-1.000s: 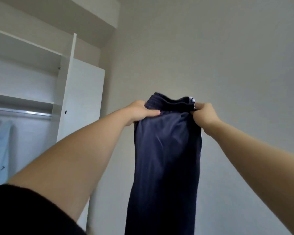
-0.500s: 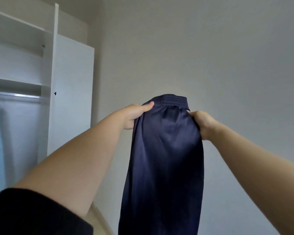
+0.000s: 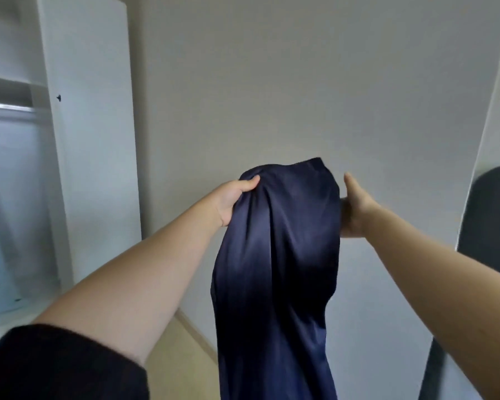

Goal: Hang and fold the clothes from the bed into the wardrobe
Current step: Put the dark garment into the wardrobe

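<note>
I hold the dark blue pants (image 3: 277,255) up in the air in front of me, w/ the long part hanging down. My left hand (image 3: 233,202) grips the top edge, thumb on the front, fingers tucked behind the cloth. My right hand (image 3: 354,209) is at the other side, thumb sticking up; can't tell if its fingers grip or just touch. The white wardrobe (image 3: 81,140) stands open on my left, w/ a metal rail (image 3: 9,106) inside. A plain wall (image 3: 300,82) is behind the pants.
</note>
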Available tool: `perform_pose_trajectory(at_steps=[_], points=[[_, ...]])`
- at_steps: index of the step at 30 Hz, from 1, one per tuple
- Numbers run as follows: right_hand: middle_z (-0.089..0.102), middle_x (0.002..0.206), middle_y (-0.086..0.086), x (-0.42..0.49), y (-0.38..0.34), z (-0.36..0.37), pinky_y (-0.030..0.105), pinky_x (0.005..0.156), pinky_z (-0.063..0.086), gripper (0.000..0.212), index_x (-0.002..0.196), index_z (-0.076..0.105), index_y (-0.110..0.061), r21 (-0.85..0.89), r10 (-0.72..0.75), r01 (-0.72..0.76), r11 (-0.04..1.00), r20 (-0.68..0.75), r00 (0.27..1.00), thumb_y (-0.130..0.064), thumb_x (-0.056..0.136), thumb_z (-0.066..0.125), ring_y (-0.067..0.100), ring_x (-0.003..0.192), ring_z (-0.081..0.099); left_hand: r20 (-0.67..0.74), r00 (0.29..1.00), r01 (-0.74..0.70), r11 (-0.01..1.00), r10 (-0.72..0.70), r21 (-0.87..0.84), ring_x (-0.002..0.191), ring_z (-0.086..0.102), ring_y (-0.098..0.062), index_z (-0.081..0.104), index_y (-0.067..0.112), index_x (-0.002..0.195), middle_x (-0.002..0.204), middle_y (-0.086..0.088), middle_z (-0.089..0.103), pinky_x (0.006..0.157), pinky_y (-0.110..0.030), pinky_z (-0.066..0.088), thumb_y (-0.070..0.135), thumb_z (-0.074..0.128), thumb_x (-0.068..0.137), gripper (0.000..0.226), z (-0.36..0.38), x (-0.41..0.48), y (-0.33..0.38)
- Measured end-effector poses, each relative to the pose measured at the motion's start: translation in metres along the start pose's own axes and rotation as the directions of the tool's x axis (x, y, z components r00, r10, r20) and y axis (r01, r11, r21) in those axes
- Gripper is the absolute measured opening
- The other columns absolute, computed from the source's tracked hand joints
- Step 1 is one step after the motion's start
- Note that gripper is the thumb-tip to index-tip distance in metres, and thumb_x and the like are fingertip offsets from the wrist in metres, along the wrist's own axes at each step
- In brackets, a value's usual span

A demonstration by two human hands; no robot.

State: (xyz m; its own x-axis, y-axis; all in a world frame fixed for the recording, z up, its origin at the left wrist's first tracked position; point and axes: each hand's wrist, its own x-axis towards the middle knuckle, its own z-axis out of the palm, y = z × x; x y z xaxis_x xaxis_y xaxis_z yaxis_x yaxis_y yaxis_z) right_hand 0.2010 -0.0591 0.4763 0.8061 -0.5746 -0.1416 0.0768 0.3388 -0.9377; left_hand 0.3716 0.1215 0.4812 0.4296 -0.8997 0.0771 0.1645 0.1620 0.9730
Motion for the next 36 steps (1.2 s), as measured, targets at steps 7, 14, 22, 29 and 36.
perform_pose_trajectory(at_steps=[7, 14, 22, 29, 36], points=[[0.064, 0.123, 0.006, -0.014, 0.082, -0.025, 0.040, 0.099, 0.045, 0.067, 0.136, 0.047, -0.009, -0.352, 0.077, 0.039, 0.935, 0.311, 0.947, -0.042, 0.081, 0.065, 0.022, 0.114, 0.059, -0.215, 0.951, 0.266, 0.944, -0.224, 0.194, 0.068, 0.059, -0.018, 0.057, 0.010, 0.080, 0.072, -0.005, 0.065, 0.076, -0.034, 0.049, 0.020, 0.046, 0.100, 0.025, 0.002, 0.005, -0.025], [0.055, 0.133, 0.011, -0.002, 0.060, -0.024, 0.039, 0.086, 0.046, 0.040, 0.136, 0.047, -0.007, -0.071, -0.102, 0.092, 0.993, -0.158, 0.982, -0.027, 0.103, 0.038, 0.028, 0.118, 0.054, 0.032, 0.941, 0.314, 0.906, -0.336, 0.284, 0.074, 0.070, -0.017, 0.062, 0.009, 0.104, 0.085, -0.005, 0.074, 0.073, -0.033, 0.054, 0.030, 0.049, 0.097, 0.026, -0.024, -0.002, -0.066], [0.071, 0.095, 0.006, -0.010, 0.077, -0.020, 0.035, 0.070, 0.055, 0.053, 0.100, 0.066, -0.006, -0.239, 0.031, -0.043, 0.970, -0.057, 0.998, -0.053, 0.095, 0.043, 0.023, 0.081, 0.068, -0.087, 0.983, 0.165, 0.985, -0.161, 0.041, 0.090, 0.069, -0.016, 0.058, 0.010, 0.115, 0.101, -0.004, 0.072, 0.076, -0.030, 0.052, 0.015, 0.052, 0.097, 0.021, -0.010, 0.004, -0.057], [0.068, 0.105, 0.009, -0.011, 0.053, -0.011, 0.035, 0.077, 0.052, 0.036, 0.122, 0.058, -0.010, 0.024, -0.167, 0.167, 0.986, 0.005, 0.986, -0.033, 0.099, 0.044, 0.022, 0.094, 0.066, -0.117, 0.986, 0.107, 0.992, -0.115, -0.073, 0.091, 0.063, -0.021, 0.055, 0.011, 0.119, 0.097, -0.006, 0.068, 0.083, -0.033, 0.049, 0.014, 0.050, 0.098, 0.022, -0.020, 0.003, -0.059], [0.065, 0.104, 0.013, -0.004, 0.063, 0.003, 0.037, 0.078, 0.050, 0.033, 0.122, 0.056, 0.001, -0.110, -0.224, 0.202, 0.973, -0.263, 0.938, -0.009, 0.091, 0.062, 0.024, 0.086, 0.063, -0.152, 0.988, -0.033, 0.995, 0.019, -0.093, 0.100, 0.059, -0.014, 0.025, 0.021, 0.150, 0.141, -0.001, 0.046, 0.072, -0.028, 0.051, 0.014, 0.054, 0.095, 0.062, -0.035, 0.003, -0.052]])
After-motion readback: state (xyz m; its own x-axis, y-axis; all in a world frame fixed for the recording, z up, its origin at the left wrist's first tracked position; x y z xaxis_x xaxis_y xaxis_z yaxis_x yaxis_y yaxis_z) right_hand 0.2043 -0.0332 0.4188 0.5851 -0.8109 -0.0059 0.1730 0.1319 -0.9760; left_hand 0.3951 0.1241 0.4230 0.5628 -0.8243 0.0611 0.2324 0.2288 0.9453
